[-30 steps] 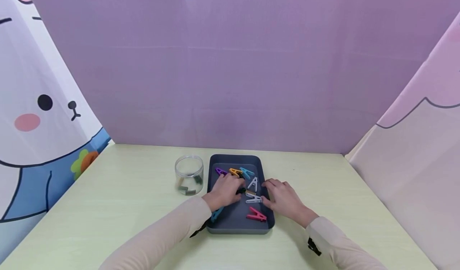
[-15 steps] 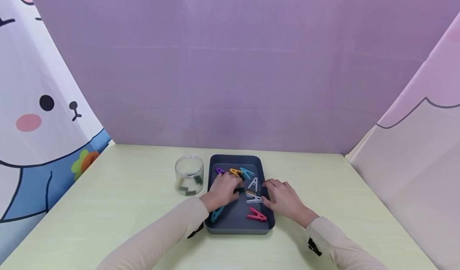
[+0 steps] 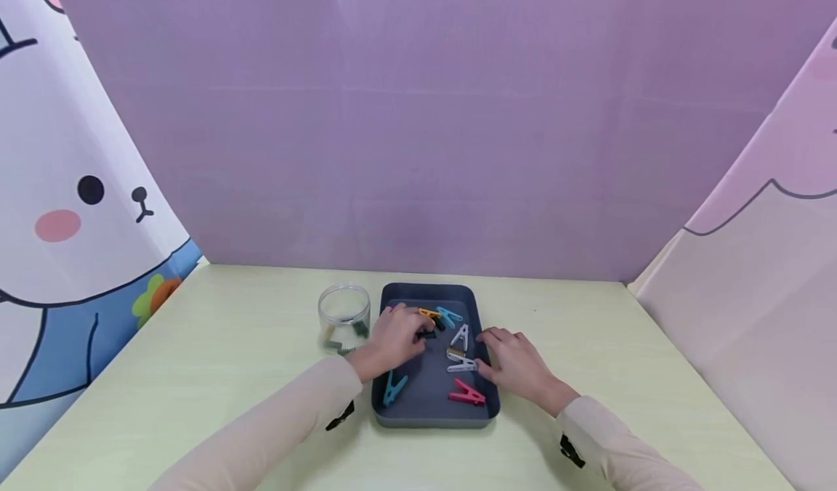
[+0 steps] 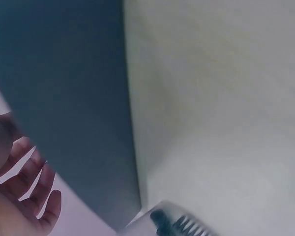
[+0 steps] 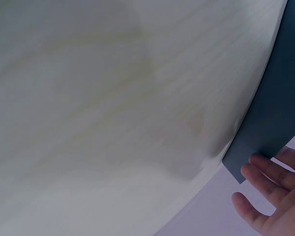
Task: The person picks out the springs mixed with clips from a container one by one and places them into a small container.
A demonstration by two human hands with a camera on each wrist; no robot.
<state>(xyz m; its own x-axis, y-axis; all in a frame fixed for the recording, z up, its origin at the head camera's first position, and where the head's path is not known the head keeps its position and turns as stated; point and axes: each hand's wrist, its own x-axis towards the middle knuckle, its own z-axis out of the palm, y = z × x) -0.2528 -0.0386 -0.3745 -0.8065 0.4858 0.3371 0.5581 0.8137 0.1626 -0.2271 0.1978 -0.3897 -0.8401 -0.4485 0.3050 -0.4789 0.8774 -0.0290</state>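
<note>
In the head view my left hand [image 3: 392, 331] reaches over the left side of a dark grey tray [image 3: 425, 411]. Its fingertips pinch a small black toothed clip [image 3: 428, 335], partly hidden by the fingers. My right hand [image 3: 516, 360] rests with relaxed fingers at the tray's right rim; in the right wrist view, fingertips touch the outer wall. Inside the tray lie plastic clothespins: yellow [image 3: 429, 313], light blue [image 3: 449, 317], two white ones, red [image 3: 467, 391] and teal [image 3: 394, 389]. A gold toothed clip [image 3: 455, 351] lies by a white clothespin [image 3: 461, 363].
Left of the tray stands a clear round jar [image 3: 344, 302] with several small toothed clips inside, also seen at the bottom of the left wrist view. A pale table [image 3: 261, 346] carries everything. A purple backdrop [image 3: 418, 128] rises behind.
My left hand has moved left and slightly away from me, the black toothed clip shifting along with it. More of the teal clothespin shows; the purple one is now mostly covered. The right hand stays put.
</note>
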